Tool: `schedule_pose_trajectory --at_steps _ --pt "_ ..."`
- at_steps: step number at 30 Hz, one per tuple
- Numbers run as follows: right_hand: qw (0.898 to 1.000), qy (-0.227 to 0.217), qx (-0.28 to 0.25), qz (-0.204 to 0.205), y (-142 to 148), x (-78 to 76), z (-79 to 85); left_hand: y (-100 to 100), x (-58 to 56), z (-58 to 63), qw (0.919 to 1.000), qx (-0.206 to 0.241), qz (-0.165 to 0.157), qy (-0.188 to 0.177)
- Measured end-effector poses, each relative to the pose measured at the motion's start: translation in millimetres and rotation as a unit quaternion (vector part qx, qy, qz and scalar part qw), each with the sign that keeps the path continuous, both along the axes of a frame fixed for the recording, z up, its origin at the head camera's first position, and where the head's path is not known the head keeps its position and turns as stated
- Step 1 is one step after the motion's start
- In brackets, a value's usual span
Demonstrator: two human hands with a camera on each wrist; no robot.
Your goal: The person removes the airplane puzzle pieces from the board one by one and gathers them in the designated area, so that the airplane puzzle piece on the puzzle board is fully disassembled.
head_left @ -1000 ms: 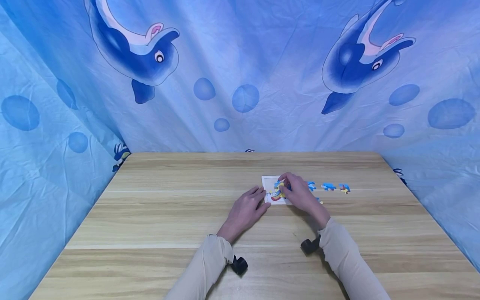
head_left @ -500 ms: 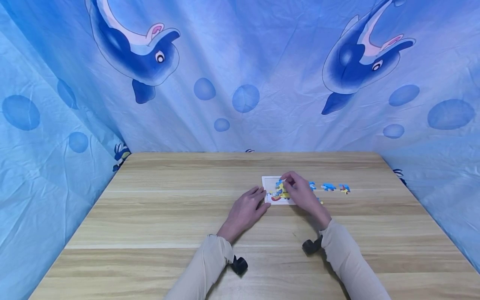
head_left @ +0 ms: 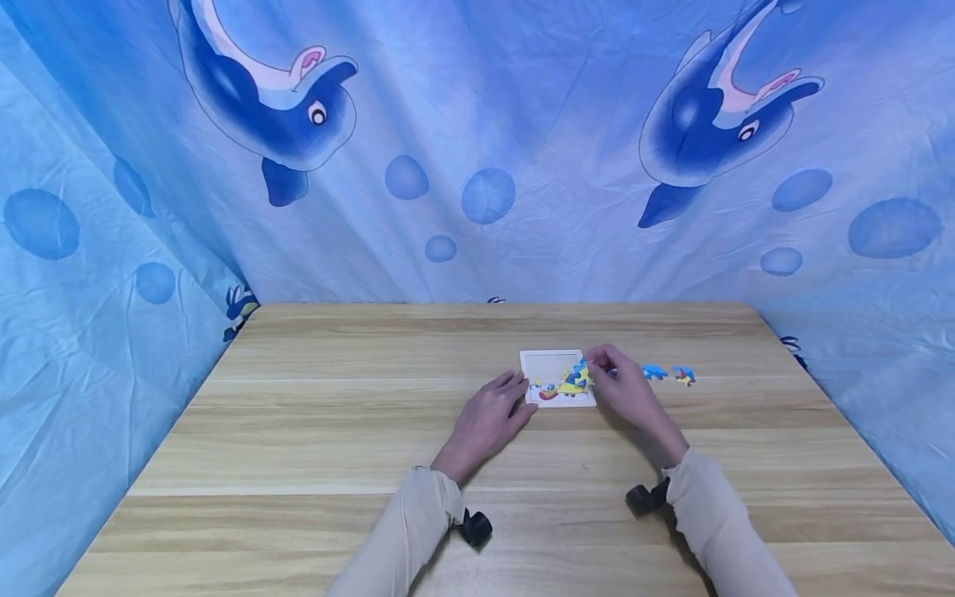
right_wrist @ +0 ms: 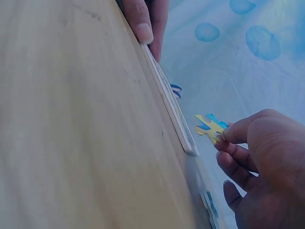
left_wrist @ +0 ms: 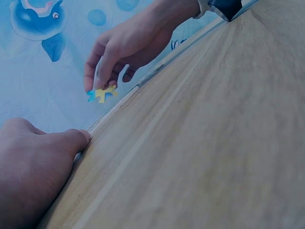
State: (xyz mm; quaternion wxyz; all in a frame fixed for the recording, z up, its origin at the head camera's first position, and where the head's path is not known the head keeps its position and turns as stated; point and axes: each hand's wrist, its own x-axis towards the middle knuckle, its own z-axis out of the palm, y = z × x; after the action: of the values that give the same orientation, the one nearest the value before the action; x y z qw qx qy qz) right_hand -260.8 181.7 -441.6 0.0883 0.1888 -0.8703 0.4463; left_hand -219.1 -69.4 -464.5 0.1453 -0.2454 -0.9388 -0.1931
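Note:
In the head view a white-rimmed jigsaw board lies on the table, with several yellow, red and white pieces fitted along its near side. My left hand rests at the board's left edge, fingers extended along it and thumb at the near corner. My right hand pinches a yellow and blue jigsaw piece between thumb and fingertips. That piece is raised above the right part of the board, tilted, as the left wrist view also shows. The remaining fingers of the right hand curl loosely beneath.
To the right of the board lie loose blue jigsaw pieces, and beside them a blue, red and yellow one. The right hand partly covers another. A blue dolphin-print curtain hangs behind the wooden table.
My right hand has moved to the right, carrying the yellow and blue jigsaw piece from over the board's middle to its right edge. My left hand has stayed put.

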Motion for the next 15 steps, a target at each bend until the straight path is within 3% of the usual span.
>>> schedule_pose_trajectory --at_steps 15 --pt "1.0 -0.004 0.015 -0.016 30.8 11.0 1.6 -0.6 1.0 0.4 1.0 0.005 -0.002 -0.006"
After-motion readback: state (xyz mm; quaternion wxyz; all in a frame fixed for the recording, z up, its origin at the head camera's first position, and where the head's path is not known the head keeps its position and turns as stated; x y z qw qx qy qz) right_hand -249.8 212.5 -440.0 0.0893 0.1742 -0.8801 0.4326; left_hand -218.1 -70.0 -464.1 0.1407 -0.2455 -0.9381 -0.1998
